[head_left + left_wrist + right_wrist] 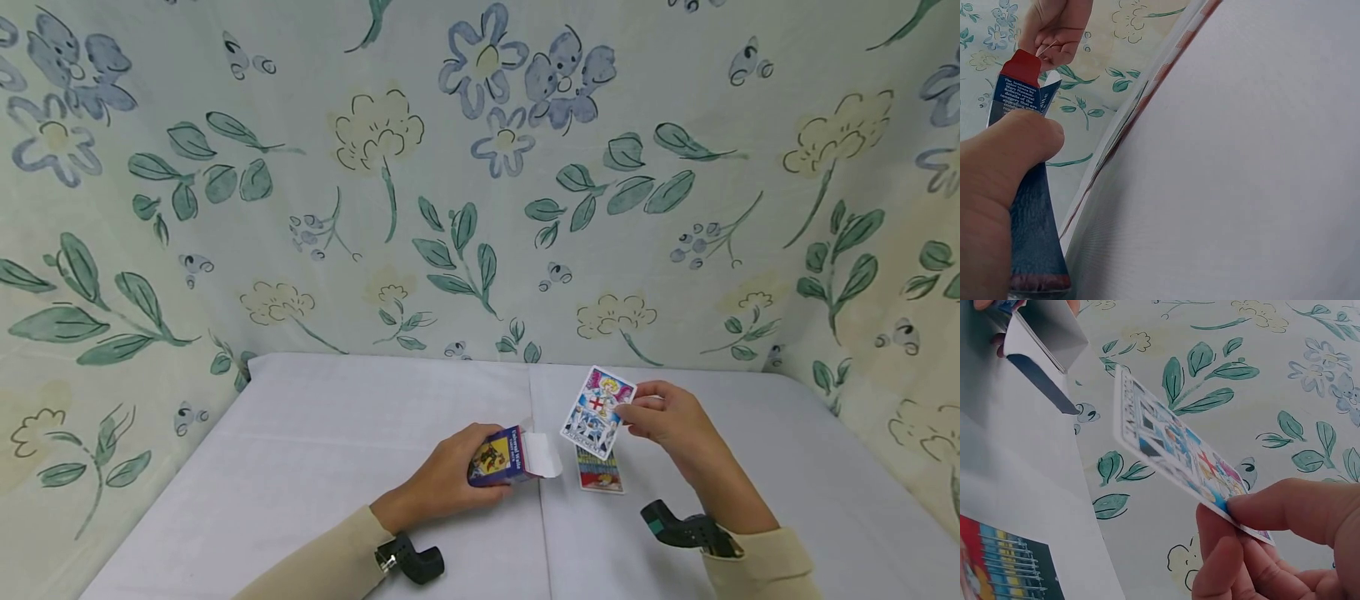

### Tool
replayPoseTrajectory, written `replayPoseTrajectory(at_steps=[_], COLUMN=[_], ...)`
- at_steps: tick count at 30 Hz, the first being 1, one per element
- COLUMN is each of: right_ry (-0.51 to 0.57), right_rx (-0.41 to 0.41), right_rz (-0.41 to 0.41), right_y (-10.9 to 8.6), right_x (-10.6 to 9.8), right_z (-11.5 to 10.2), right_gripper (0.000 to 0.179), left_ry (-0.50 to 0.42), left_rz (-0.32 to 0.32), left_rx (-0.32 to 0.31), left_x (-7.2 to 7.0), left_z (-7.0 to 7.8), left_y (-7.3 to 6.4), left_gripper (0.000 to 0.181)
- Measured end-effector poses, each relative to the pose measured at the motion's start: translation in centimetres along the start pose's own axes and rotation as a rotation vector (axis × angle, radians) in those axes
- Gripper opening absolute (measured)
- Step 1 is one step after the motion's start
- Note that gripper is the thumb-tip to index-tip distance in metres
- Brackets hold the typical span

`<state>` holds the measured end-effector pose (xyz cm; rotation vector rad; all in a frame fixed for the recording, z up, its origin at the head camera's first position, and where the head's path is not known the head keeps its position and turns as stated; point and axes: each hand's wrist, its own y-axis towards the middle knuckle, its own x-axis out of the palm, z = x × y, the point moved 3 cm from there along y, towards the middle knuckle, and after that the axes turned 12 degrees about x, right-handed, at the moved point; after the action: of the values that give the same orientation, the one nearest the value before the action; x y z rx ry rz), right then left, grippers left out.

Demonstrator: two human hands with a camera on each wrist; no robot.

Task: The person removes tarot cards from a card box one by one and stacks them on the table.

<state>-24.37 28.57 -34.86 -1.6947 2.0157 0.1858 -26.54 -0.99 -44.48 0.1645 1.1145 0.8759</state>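
My left hand point(453, 471) grips a blue card box point(498, 457) with a yellow picture on its face. The box lies on its side, its white flap point(543, 454) folded out toward the right. Between thumb and fingers, my right hand point(670, 421) pinches a picture card point(597, 412) with a red cross on it, tilted above the table. Below that card, another card point(600, 475) lies face up on the cloth, partly covered in the head view. In the right wrist view, the lying card point(1007, 565) shows a row of upright rods.
A white cloth covers the table point(337, 433), with a crease running down its middle. Behind and at both sides hangs a floral curtain point(480, 183). Each wrist wears a black camera mount, the left one point(412, 558) close to the cloth.
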Motion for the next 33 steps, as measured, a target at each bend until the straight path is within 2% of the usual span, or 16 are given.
replayPoseTrajectory(at_steps=[4,11,26,33], right_ry=[-0.005,-0.012,0.030,0.033], right_rx=[-0.009,0.004,0.035,0.032], right_rz=[0.009,0.016,-0.067,-0.091], right_y=[-0.06,-0.15,-0.02,0.21], right_x=[-0.01,0.08,0.64,0.54], right_z=[-0.07,0.09,0.32,0.47], right_gripper=[0.043,0.043,0.037,0.040], left_ry=[-0.002,-0.007,-0.013,-0.003], left_rz=[-0.001,-0.002,-0.006,-0.006], left_rx=[0.003,0.007,0.010,0.007], left_x=[-0.04,-0.11,-0.19,-0.26], left_z=[0.08,0.07,0.17,0.31], left_y=[0.01,-0.02,0.01,0.07], left_gripper=[0.075,0.074,0.074,0.074])
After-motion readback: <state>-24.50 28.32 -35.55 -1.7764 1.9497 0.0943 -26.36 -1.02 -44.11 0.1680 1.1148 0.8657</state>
